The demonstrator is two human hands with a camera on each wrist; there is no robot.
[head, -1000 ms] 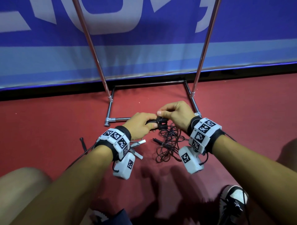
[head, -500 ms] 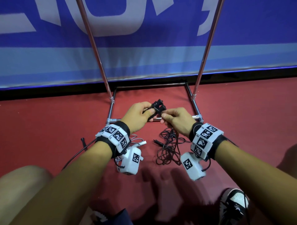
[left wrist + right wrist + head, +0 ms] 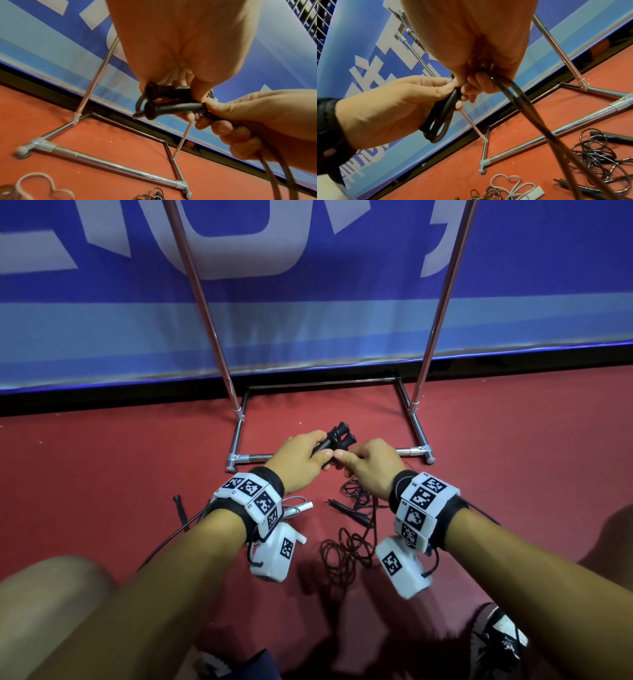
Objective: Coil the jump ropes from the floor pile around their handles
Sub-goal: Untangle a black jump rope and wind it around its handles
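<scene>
From the head view, the floor is a dull red carpet-like surface (image 3: 102, 474) running to a black baseboard under a blue and pale-blue printed banner wall (image 3: 308, 320). A chrome tubular rack frame (image 3: 416, 451) stands on the floor against that wall, its two uprights rising out of sight. Just in front of its near bar, the left hand (image 3: 298, 462) curls round the pair of black ribbed jump-rope handles (image 3: 337, 438), held side by side and pointing away, while the right hand (image 3: 371, 469) pinches beside them with thumb and forefinger. Nearer, between the forearms, a tangled pile of thin black jump rope (image 3: 346, 549) lies on the floor, with a grey cord with a white end (image 3: 301, 506) to its left. In the left wrist view, the left thumb and fingers clamp both handles (image 3: 171, 100) together above the floor, flared ends to the left; the right hand's (image 3: 248, 121) fingers close on the black cord (image 3: 274, 175) that hangs down from them. In the right wrist view, the right hand (image 3: 476, 75) grips the cord (image 3: 530, 112), which runs down to the pile (image 3: 594, 155) on the red floor at the right.
</scene>
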